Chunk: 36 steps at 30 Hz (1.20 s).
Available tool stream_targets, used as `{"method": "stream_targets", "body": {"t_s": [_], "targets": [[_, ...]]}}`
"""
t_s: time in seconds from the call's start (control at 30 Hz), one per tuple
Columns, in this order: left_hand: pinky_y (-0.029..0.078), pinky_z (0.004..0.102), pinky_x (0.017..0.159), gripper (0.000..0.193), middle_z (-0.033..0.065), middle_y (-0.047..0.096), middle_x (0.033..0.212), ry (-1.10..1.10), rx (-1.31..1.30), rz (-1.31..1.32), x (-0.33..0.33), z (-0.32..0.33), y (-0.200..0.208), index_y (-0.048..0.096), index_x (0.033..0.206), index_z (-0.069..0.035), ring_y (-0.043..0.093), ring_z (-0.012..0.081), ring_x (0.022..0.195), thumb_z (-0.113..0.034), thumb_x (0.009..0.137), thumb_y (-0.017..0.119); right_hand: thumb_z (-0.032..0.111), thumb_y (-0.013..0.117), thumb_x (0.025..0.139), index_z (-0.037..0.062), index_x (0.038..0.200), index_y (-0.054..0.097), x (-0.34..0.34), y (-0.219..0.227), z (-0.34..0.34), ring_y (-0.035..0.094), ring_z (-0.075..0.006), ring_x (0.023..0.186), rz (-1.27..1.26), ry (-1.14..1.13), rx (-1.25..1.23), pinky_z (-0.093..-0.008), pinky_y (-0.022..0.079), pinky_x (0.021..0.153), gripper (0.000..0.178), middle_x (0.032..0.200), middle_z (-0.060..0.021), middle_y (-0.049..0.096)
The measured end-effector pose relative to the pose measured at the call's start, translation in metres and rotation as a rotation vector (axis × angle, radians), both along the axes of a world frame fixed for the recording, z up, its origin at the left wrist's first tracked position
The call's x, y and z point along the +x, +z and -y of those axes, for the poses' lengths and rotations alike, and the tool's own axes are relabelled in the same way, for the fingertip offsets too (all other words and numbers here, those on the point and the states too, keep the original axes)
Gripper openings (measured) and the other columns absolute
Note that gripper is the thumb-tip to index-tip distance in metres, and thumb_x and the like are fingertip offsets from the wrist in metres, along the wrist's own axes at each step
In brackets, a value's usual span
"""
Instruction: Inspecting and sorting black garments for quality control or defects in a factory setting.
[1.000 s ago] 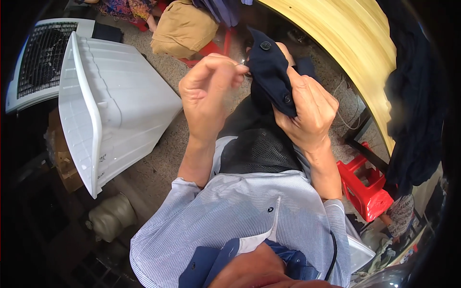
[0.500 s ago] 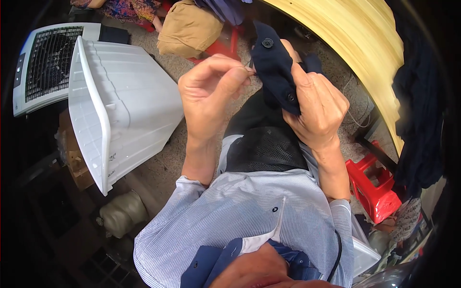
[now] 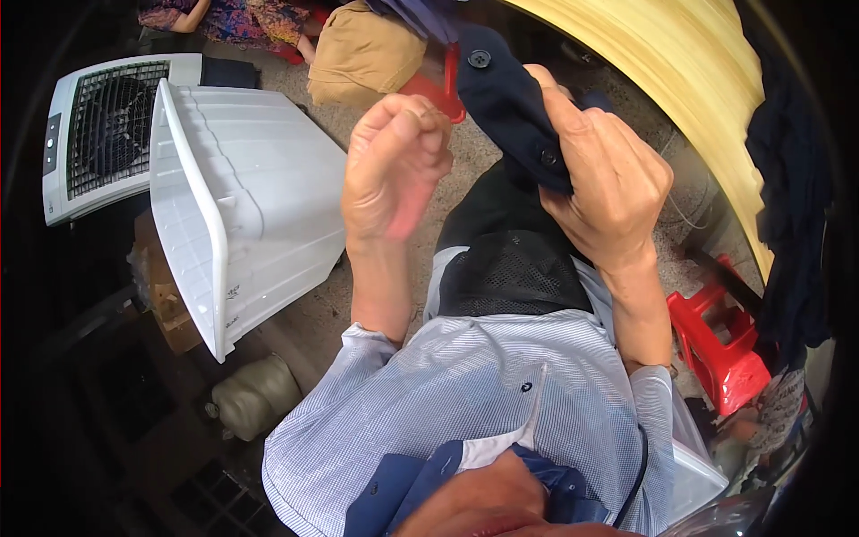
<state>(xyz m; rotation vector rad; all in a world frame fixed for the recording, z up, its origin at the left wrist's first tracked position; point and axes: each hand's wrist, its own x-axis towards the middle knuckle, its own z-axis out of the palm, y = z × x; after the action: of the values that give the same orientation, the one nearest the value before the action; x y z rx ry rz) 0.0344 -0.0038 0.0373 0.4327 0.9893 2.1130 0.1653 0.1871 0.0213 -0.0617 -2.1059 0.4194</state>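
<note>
Right hand (image 3: 613, 192) grips navy cloth (image 3: 508, 100) by its near button (image 3: 548, 157), probably best kept taut; left hand (image 3: 394, 166), apart at left, has fingers pinched together, contents unclear.

left: white tub (image 3: 277, 179), air cooler (image 3: 116, 125) just beside it, cardboard box (image 3: 170, 309) | top: tan cloth (image 3: 367, 54), purple cloth (image 3: 419, 18) beside | right: red stool (image 3: 734, 376) | upper right: yellow tabletop (image 3: 689, 72)

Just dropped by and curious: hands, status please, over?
Left hand: fingers curled, apart from the navy cloth; anything pinched, can't tell. Right hand: gripping that cloth near its lower button. White tub off left, not between them.
</note>
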Motion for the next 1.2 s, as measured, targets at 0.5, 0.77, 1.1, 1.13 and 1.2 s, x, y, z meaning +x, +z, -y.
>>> {"method": "stream_targets", "body": {"t_s": [0.5,0.77,1.1,1.13,1.2], "targets": [[0.041,0.0227,0.062,0.018,0.0044,0.058,0.097,0.123,-0.104,-0.131,-0.006,-0.018,0.004,0.063,0.108,-0.003,0.051,0.0104,0.078,-0.020,0.108,0.066,-0.003,0.078,0.066,0.0014,0.118,0.075,0.010,0.011,-0.013,0.072,-0.0230,0.074,0.110,-0.099,-0.013,-0.0354,0.057,0.062,0.052,0.098,-0.0065,0.074],[0.051,0.0196,0.063,0.021,0.0063,0.077,0.089,0.213,-0.325,-0.620,0.018,-0.070,0.026,0.076,0.119,0.007,0.068,0.0062,0.071,-0.001,0.100,0.079,-0.001,0.079,0.065,0.0032,0.117,0.076,0.026,0.023,-0.020,0.066,-0.0223,0.068,0.135,-0.138,0.034,-0.0364,0.052,0.057,0.053,0.085,-0.0048,0.065],[0.047,0.0173,0.064,0.012,-0.0004,0.072,0.088,-0.209,0.088,-0.317,0.029,-0.146,0.055,0.077,0.110,-0.003,0.062,0.0024,0.074,-0.014,0.109,0.073,-0.005,0.079,0.065,0.0030,0.120,0.078,0.090,0.071,-0.072,0.068,-0.0319,0.068,0.015,-0.383,0.151,-0.0401,0.054,0.061,0.056,0.079,-0.0119,0.064],[0.046,0.0168,0.063,0.013,-0.0009,0.072,0.088,-0.243,0.106,-0.289,0.031,-0.150,0.057,0.075,0.109,-0.003,0.061,0.0021,0.073,-0.016,0.110,0.072,-0.005,0.078,0.067,0.0017,0.120,0.077,0.096,0.078,-0.074,0.068,-0.0319,0.068,-0.033,-0.400,0.193,-0.0392,0.054,0.062,0.053,0.080,-0.0124,0.065],[0.043,0.0164,0.061,0.016,-0.0001,0.072,0.090,-0.296,0.126,-0.283,0.036,-0.152,0.061,0.072,0.109,-0.005,0.059,0.0019,0.071,-0.020,0.112,0.069,-0.004,0.080,0.068,0.0005,0.119,0.077,0.108,0.093,-0.069,0.067,-0.0314,0.067,-0.028,-0.453,0.179,-0.0391,0.054,0.061,0.052,0.079,-0.0120,0.065]]}}
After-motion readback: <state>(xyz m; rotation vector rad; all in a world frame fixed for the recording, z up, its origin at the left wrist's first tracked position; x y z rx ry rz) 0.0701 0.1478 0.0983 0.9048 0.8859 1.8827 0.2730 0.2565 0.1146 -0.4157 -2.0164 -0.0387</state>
